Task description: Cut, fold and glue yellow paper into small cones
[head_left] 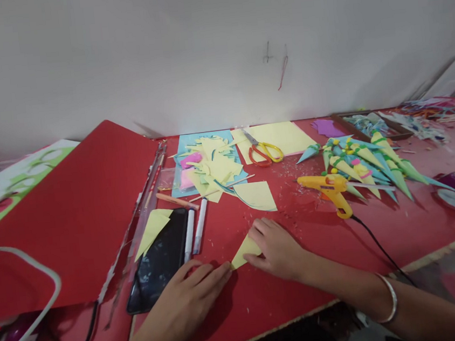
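A small pale yellow paper piece lies on the red table between my hands. My right hand has its fingers curled over the paper's right side, with the thumb on it. The fingertips of my left hand touch the paper's left point; its fingers lie close together, and what is under them is hidden. Just beyond is a quarter-round yellow piece with a blue edge. Two white markers and a black phone with folded yellow paper on it lie left of the hands.
Yellow scraps and red-and-yellow scissors are toward the wall. A yellow glue gun with a black cord sits right, before a pile of paper cones. A large red sheet covers the left side.
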Demonstrator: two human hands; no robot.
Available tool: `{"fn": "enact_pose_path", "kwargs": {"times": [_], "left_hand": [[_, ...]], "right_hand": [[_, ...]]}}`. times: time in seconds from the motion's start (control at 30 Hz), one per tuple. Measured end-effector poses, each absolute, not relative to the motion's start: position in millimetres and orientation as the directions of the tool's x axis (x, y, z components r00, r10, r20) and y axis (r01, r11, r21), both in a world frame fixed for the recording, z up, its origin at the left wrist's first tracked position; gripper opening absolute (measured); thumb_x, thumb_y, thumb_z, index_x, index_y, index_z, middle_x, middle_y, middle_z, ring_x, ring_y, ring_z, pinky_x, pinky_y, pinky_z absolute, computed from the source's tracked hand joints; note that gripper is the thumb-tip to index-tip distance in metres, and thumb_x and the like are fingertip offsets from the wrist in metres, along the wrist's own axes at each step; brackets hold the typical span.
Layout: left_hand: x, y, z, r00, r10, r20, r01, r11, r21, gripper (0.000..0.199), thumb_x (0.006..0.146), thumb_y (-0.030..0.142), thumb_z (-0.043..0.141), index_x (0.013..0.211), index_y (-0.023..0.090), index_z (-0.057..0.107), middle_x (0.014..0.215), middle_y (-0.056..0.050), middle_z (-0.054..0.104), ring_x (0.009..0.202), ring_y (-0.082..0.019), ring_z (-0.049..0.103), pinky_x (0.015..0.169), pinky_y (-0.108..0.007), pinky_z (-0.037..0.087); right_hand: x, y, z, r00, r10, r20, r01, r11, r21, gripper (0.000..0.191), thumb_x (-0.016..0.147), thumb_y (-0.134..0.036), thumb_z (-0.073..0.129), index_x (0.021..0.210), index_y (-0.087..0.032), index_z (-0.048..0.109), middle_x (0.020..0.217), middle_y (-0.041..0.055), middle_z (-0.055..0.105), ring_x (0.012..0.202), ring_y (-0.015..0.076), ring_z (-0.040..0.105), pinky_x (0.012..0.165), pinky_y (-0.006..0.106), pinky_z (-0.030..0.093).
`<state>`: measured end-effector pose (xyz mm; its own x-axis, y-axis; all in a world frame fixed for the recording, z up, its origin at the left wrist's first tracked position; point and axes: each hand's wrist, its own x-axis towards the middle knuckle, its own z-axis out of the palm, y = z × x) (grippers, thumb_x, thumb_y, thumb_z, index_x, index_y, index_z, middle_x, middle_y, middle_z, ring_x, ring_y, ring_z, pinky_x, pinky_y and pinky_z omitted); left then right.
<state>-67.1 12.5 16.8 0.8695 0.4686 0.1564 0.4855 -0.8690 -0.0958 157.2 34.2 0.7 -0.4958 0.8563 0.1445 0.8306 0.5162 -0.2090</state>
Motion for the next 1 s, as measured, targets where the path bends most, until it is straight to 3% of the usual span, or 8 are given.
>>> {"fn": "enact_pose_path", "kwargs": {"times": [0.1,0.17,0.47,0.8,1.0], "left_hand": [[-65.8,13.8,10.8,0.85,0.481,0.217,0.508,-0.857,-0.091,0.038,0.08,0.005,0.04,0.111,0.02,0.054,0.103,0.001,0.066,0.08,-0.017,0.058,0.079,-0.033,0.036],[-65.5,13.8,6.5,0.836,0.491,0.245,0.522,-0.849,-0.082,0.036,0.08,0.007,0.041,0.111,0.02,0.054,0.102,0.001,0.067,0.079,-0.016,0.057,0.078,-0.033,0.035],[-65.0,13.2,5.5,0.825,0.504,0.254,0.526,-0.85,-0.021,0.038,0.08,0.007,0.037,0.111,0.022,0.055,0.104,0.005,0.067,0.08,-0.014,0.059,0.077,-0.031,0.036],[-63.0,14.9,12.7,0.819,0.489,0.301,0.52,-0.853,-0.031,0.042,0.08,0.004,0.031,0.108,0.021,0.057,0.102,0.006,0.068,0.081,-0.013,0.061,0.076,-0.03,0.037],[-64.1,15.7,12.5,0.83,0.489,0.269,0.512,-0.859,-0.018,0.042,0.079,0.005,0.034,0.109,0.022,0.057,0.102,0.004,0.068,0.082,-0.013,0.061,0.076,-0.028,0.039]], "right_hand": [[145.1,35.2,5.0,-0.416,0.899,0.138,0.884,0.435,-0.172,0.053,0.07,-0.065,0.051,0.083,-0.014,0.054,0.082,0.0093,0.055,0.077,0.025,0.05,0.068,0.037,0.037],[141.1,36.0,6.9,-0.391,0.912,0.125,0.897,0.408,-0.169,0.057,0.067,-0.068,0.051,0.084,-0.014,0.054,0.084,0.0094,0.056,0.079,0.0259,0.051,0.068,0.037,0.036],[160.4,32.1,1.4,-0.374,0.919,0.125,0.825,0.391,-0.407,0.037,0.065,-0.045,0.064,0.085,-0.019,0.049,0.086,0.0022,0.056,0.082,0.0207,0.049,0.072,0.034,0.03],[187.6,29.1,-1.7,-0.258,0.954,0.15,0.818,0.299,-0.492,0.02,0.069,-0.024,0.057,0.085,-0.021,0.046,0.086,0.0032,0.053,0.082,0.0206,0.046,0.074,0.033,0.035],[197.1,29.6,-2.5,-0.313,0.94,0.137,0.78,0.336,-0.528,0.014,0.073,-0.013,0.047,0.085,-0.02,0.047,0.087,0.0038,0.053,0.083,0.0198,0.047,0.075,0.033,0.037]]}}
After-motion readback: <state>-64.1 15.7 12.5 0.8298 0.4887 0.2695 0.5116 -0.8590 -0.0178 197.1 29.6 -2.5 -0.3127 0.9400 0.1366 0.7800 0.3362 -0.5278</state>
